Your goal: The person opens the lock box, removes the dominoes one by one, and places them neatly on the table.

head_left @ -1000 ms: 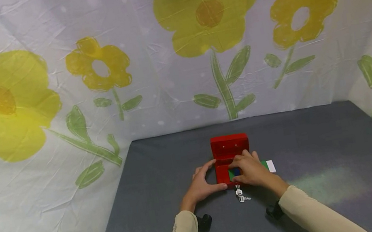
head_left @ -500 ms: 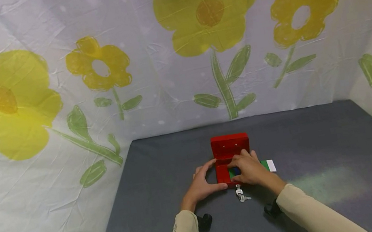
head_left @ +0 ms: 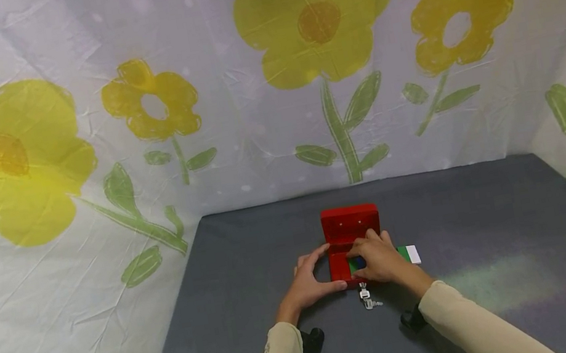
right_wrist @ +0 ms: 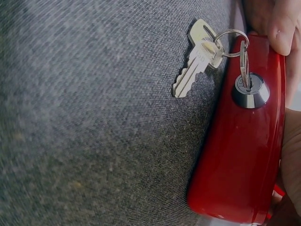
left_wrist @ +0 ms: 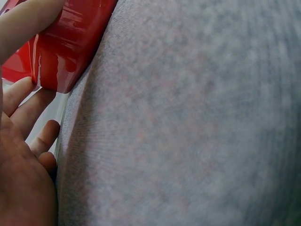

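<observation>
A red cash box [head_left: 340, 265] stands with its lid [head_left: 344, 215] up. My left hand [head_left: 308, 283] holds its left side, thumb at the front corner and fingers at the rear; the left wrist view shows the fingertips against the red wall. Over the box's right half, my right hand [head_left: 379, 257] has thumb and index finger bent around the near and far edges of a flat green and dark blue piece [head_left: 354, 264], mostly covered by the hand. One key sits in the front lock [right_wrist: 250, 92]; a second key [right_wrist: 193, 70] hangs from the same ring onto the cloth.
A green and white card-like piece [head_left: 413, 254] lies right of the box, partly behind the right hand. Dark grey cloth [head_left: 231, 272] covers the table. A flower-printed sheet [head_left: 228, 85] hangs behind it and along the sides.
Both hands keep nearly the same place on the box. The right wrist and sleeve have shifted very slightly left.
</observation>
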`<action>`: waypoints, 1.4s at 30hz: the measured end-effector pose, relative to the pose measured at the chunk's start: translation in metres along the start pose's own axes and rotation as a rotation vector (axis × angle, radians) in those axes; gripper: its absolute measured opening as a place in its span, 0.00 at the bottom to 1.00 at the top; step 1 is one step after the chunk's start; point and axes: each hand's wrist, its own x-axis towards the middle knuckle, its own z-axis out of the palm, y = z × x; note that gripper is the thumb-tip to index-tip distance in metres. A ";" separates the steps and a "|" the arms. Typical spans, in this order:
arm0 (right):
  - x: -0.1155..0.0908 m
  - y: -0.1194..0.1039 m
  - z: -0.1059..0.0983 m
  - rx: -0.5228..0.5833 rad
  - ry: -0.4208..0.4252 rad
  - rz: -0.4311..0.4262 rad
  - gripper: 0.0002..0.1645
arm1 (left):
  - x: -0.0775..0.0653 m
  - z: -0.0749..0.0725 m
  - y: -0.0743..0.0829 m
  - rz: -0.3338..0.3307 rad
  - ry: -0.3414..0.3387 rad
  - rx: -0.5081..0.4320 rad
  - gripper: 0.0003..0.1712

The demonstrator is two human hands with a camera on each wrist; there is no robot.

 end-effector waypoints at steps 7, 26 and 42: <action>-0.001 -0.002 0.000 -0.007 -0.013 0.015 0.24 | 0.000 0.000 0.001 -0.021 -0.020 0.026 0.55; 0.000 -0.001 0.002 0.020 0.002 0.013 0.23 | 0.002 0.001 -0.001 -0.021 -0.018 0.029 0.55; -0.004 0.000 0.000 0.047 0.038 -0.027 0.23 | 0.000 0.001 0.001 -0.024 -0.016 0.025 0.55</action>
